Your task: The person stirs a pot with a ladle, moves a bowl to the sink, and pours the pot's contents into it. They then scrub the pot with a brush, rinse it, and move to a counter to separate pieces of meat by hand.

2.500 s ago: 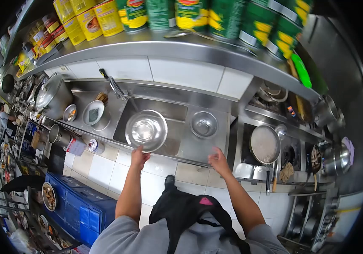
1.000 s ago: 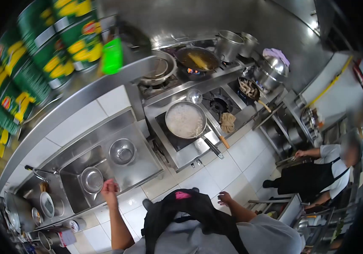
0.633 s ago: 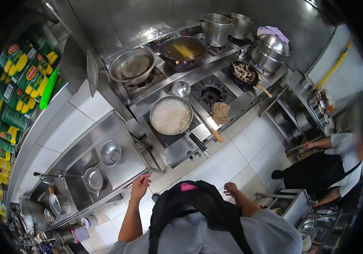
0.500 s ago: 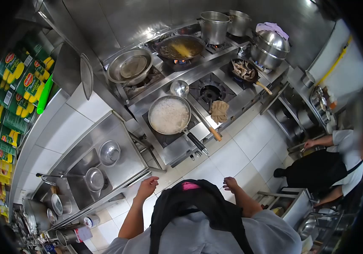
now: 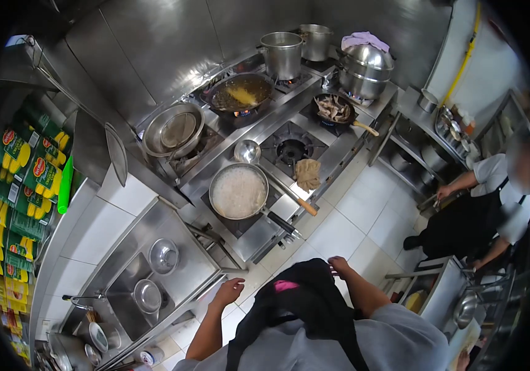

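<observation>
While both hands hover with nothing visible in them, the frying pan (image 5: 238, 191) sits at the near end of the stove (image 5: 338, 157), its black handle (image 5: 285, 225) jutting past the front edge, probably to keep it clear of the heat. Just beside the corner of the sink counter (image 5: 194, 263), the left hand (image 5: 229, 290) has its fingers loosely bent and slightly apart; the right hand (image 5: 340, 267), beyond the apron (image 5: 305, 281), has a similarly slack, spread grip, though its palm is turned from view. Alongside the pan, a ladle (image 5: 247, 151) lies with its wooden end toward the front, seemingly for easy reach, and a cloth (image 5: 307, 175) near it perhaps serves for hot handles. Pale froth covers whatever the pan contains, and any flame beneath is hidden. What the co-worker's hand (image 5: 443, 191) touches is too small to tell.
</observation>
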The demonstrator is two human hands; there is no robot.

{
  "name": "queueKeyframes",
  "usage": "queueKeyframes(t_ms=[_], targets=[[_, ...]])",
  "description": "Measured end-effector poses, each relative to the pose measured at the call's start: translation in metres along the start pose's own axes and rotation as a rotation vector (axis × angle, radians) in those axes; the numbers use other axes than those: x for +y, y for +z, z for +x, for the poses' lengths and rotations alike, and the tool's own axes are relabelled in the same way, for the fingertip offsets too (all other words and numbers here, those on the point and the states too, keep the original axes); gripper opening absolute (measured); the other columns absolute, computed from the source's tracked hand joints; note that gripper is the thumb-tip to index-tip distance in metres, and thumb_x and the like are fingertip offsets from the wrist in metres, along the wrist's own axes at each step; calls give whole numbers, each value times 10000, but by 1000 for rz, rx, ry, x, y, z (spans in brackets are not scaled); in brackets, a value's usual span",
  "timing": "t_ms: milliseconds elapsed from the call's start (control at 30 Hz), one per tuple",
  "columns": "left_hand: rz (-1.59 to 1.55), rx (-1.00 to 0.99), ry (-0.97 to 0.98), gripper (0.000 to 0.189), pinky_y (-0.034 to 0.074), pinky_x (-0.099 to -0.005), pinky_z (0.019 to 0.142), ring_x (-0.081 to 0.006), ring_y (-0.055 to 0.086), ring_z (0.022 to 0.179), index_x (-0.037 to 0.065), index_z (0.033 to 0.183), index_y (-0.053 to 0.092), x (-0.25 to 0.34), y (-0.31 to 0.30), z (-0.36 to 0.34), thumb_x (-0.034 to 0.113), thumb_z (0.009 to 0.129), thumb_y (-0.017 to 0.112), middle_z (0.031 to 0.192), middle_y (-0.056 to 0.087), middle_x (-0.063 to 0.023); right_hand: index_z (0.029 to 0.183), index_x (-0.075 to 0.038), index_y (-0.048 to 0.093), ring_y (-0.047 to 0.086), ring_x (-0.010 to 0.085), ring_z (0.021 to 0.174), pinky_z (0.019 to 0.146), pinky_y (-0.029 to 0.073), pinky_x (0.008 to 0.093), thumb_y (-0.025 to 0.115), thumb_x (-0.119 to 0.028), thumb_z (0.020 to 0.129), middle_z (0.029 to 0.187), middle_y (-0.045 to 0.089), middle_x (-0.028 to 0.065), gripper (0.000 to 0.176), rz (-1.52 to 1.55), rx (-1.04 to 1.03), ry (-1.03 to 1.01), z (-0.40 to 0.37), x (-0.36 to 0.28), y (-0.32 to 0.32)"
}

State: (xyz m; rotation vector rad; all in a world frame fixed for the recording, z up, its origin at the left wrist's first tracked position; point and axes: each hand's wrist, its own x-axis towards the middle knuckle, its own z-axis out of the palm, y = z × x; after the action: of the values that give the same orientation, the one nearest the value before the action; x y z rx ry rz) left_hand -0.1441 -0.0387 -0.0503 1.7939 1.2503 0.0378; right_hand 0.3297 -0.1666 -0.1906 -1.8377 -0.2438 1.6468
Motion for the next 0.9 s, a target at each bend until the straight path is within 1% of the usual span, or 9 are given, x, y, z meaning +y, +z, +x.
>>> queueKeyframes(t_ms=[167,267,333,400,467,500,567,700,900], targets=[[-43,130,-46,317,535,-367,790,-264,684,844,85,1174,657,18,-11,-2,225,898,584,936,712,-142,1161,-12,601,618,209,839,672,524,382,701,-298,822,954,640,114,455,-85,171,-146,40,-115,30],[-165,246,-81,324,525,-321,718,-183,665,734,60,1176,653,39,-5,-8,203,894,581,854,702,-105,1227,9,573,626,245,935,764,526,374,746,-317,801,1056,653,141,563,-195,267,-286,75,-166,46],[-306,281,-212,325,525,-314,712,-173,668,739,58,1182,652,40,5,-8,203,902,573,872,711,-97,1428,-83,435,570,213,859,715,496,420,735,-371,802,1103,608,136,751,-275,145,-250,97,-188,52],[-390,267,-248,327,527,-306,716,-168,676,752,32,1187,645,55,10,-4,203,923,555,907,718,-94,1332,-61,522,608,200,835,659,484,407,760,-384,775,1041,623,112,687,-309,97,-419,148,-188,54],[-333,254,-213,336,529,-309,729,-175,680,764,27,1197,639,74,11,0,206,925,557,906,716,-101,1143,-29,620,636,169,788,617,490,399,776,-385,766,903,637,76,541,-365,-81,-201,134,-215,57],[-313,260,-191,340,529,-310,737,-178,681,771,25,1201,636,80,12,5,209,924,561,907,716,-106,1143,-29,620,636,169,788,617,490,399,776,-385,766,903,637,76,541,-373,-92,-192,125,-222,57],[-324,278,-159,348,529,-312,751,-183,681,787,23,1209,628,91,11,16,212,923,568,908,713,-117,954,-25,652,619,142,657,563,499,338,775,-367,779,776,622,42,403,-420,-163,-185,112,-238,59],[-317,277,-94,324,525,-302,758,-162,678,808,48,1217,630,123,4,32,197,937,563,924,716,-95,896,-2,639,583,140,515,489,481,267,744,-321,822,711,610,41,344,-286,-176,-441,91,-256,60],[-497,149,10,322,517,-282,749,-132,660,824,41,1225,620,192,-20,74,238,974,580,965,704,-60,871,15,661,614,160,564,542,513,327,700,-237,847,683,649,99,257,-441,-81,-570,-5,-275,40]])
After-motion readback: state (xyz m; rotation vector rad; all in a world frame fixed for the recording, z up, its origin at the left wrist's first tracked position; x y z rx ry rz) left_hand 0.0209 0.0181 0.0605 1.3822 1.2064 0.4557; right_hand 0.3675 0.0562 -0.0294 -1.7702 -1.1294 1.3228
